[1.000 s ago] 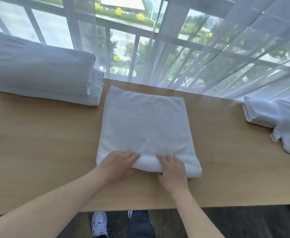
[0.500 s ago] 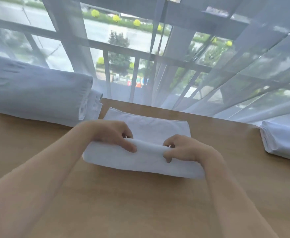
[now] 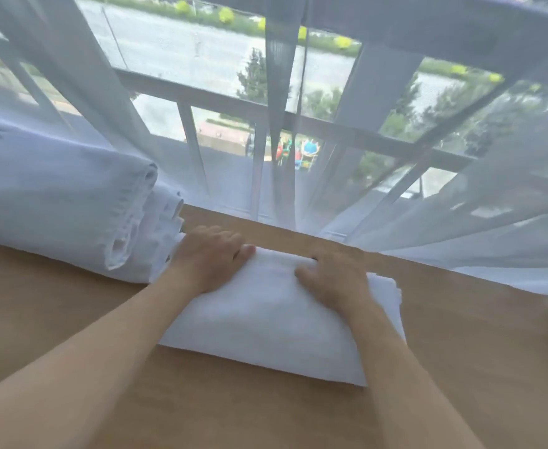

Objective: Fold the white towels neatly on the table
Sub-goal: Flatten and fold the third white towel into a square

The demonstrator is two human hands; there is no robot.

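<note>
left hand (image 3: pixel 209 259), right hand (image 3: pixel 334 280) (flat) on folded towel (image 3: pixel 266 319)

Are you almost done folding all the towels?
Some look done: a stack of folded towels lies at the table's left. In hand: the left hand and right hand press flat on the far edge of a white towel already folded over into a thick bundle. What's left can't be told; no unfolded towels show in this view.

Soft matt terry-cloth towel (image 3: pixel 266 322); smooth matt wood table (image 3: pixel 460 367); thin sheer fabric curtain (image 3: pixel 460 205).
</note>
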